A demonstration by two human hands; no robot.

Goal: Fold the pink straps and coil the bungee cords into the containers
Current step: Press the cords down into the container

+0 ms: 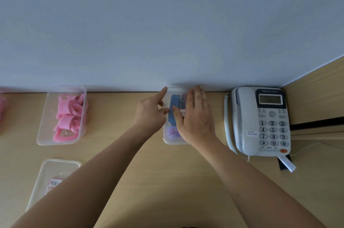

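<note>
A pale blue wall [167, 22] rises behind the wooden desk [121, 153]. A grey telephone [260, 121] sits at the desk's right end. To its left, against the wall, stands a clear container [167, 141] holding the blue-striped bungee cords [172, 114]. The right grip [197, 119] lies released and flat on its top, fingers straight. The left grip [150, 114] touches its left edge with index finger extended and thumb on top; I cannot tell whether it grasps. Further left, an open container [42, 134] holds the folded pink straps [68, 118]. A loose clear lid [55, 168] with a label [54, 183] lies nearer the person.
</note>
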